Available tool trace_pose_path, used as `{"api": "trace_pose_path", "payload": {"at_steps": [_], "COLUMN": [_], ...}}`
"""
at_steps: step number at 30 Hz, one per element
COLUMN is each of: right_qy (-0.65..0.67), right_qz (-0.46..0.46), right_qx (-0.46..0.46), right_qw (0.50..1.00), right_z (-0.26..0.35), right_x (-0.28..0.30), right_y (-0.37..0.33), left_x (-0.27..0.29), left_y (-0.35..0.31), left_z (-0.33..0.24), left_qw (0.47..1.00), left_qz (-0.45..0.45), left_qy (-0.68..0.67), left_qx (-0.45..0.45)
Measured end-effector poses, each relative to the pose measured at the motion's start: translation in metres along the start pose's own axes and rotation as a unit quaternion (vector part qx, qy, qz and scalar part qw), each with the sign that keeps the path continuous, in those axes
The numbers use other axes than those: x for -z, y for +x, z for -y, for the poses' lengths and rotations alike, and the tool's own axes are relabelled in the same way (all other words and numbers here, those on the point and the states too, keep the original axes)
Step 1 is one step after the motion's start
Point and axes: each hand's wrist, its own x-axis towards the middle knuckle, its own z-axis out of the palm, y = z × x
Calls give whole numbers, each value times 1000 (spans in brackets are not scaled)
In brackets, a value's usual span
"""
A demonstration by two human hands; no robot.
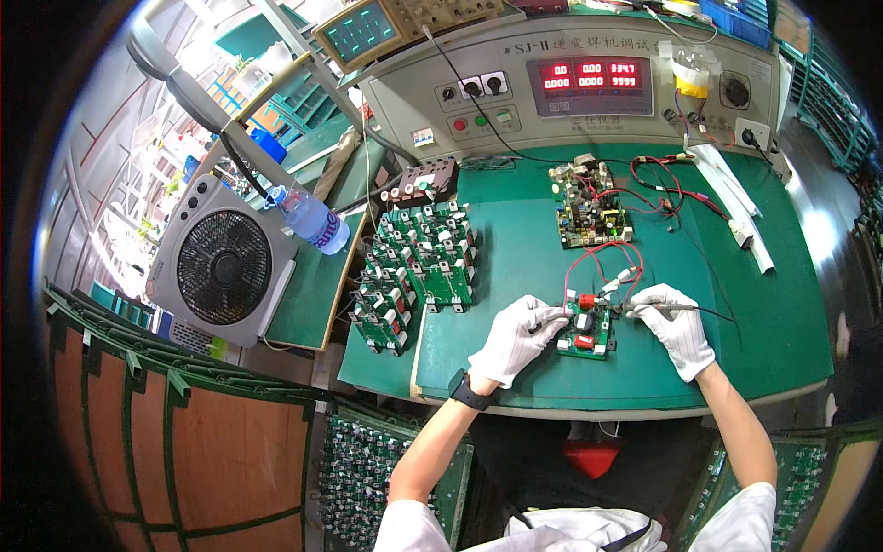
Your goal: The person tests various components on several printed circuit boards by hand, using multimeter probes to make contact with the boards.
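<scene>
A small green circuit board [596,346] with red and white parts lies on the green bench mat in front of me. My left hand [521,339], in a white glove, is closed in a pinch at the board's left edge, beside the end of a red wire. From the other side my right hand [679,333], also gloved, grips a dark probe [664,305] whose tip points at the board's right side. Red wires [598,249] and white connectors [627,275] link this board to a larger populated board [591,207] lying behind it.
Several similar boards [443,285] stand grouped on the left. Behind the bench rises a grey test console [504,69] with a red digital display [589,87] and an oscilloscope [363,29] above. A fan [223,267] and a water bottle [313,221] are farther left; white strips [736,198] lie right.
</scene>
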Motion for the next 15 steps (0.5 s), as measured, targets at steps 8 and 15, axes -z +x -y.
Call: {"api": "trace_pose_path", "payload": {"at_steps": [8, 15], "right_qy": [-17, 69], "right_qz": [9, 23], "right_qx": [3, -1], "right_qw": [1000, 997], "right_z": [-3, -3], "right_x": [-1, 10], "right_y": [5, -1], "left_x": [-1, -1], "left_y": [0, -1], "left_z": [1, 3], "left_qw": [998, 997], "left_qz": [-32, 7], "left_qy": [-49, -60], "left_qx": [-13, 48]}}
